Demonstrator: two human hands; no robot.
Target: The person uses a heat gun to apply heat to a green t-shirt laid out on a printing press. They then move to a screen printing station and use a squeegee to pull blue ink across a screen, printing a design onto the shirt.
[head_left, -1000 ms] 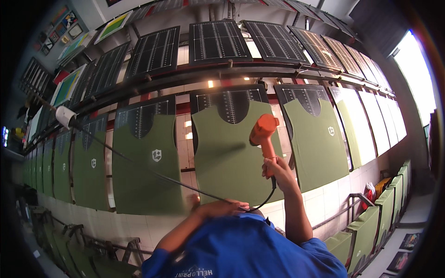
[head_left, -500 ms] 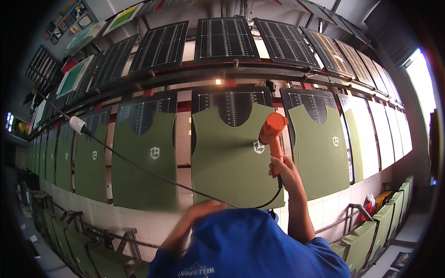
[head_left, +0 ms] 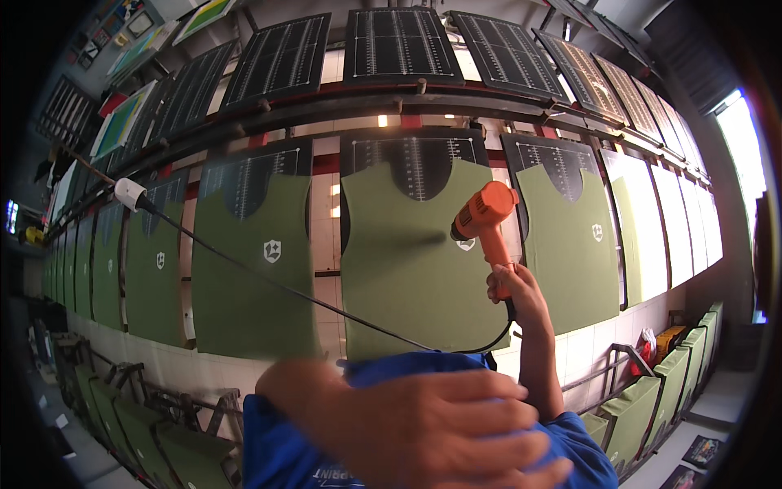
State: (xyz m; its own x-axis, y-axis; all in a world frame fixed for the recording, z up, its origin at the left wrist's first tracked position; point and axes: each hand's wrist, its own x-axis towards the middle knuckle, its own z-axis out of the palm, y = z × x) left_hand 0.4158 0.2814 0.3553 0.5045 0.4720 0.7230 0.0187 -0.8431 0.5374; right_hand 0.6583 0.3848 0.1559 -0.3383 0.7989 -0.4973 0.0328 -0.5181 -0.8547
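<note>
My right hand point(head_left: 521, 295) is wrapped round the handle of an orange heat gun point(head_left: 493, 208). Its dark nozzle points left, over a green shirt panel point(head_left: 399, 285) and partly across the white shield emblem point(head_left: 465, 244) printed there. From the handle's base a black cord point(head_left: 269, 279) loops off to the left, to a white plug connector point(head_left: 129, 194). My left hand point(head_left: 456, 428) is raised close in front of my blue shirt, slightly blurred. Its fingers are stretched and a little apart, with nothing visible in them.
The panel lies on a black board with white rulings point(head_left: 422, 167). More green panels with emblems point(head_left: 252, 285) lie on boards to either side. Behind runs a dark rail point(head_left: 366, 108) with tilted black boards point(head_left: 399, 45). Low racks holding green panels point(head_left: 627, 407) stand near me.
My left hand has come up from beside my waist and across my front to the right. The heat gun has shifted slightly right and tilted, still in my right hand.
</note>
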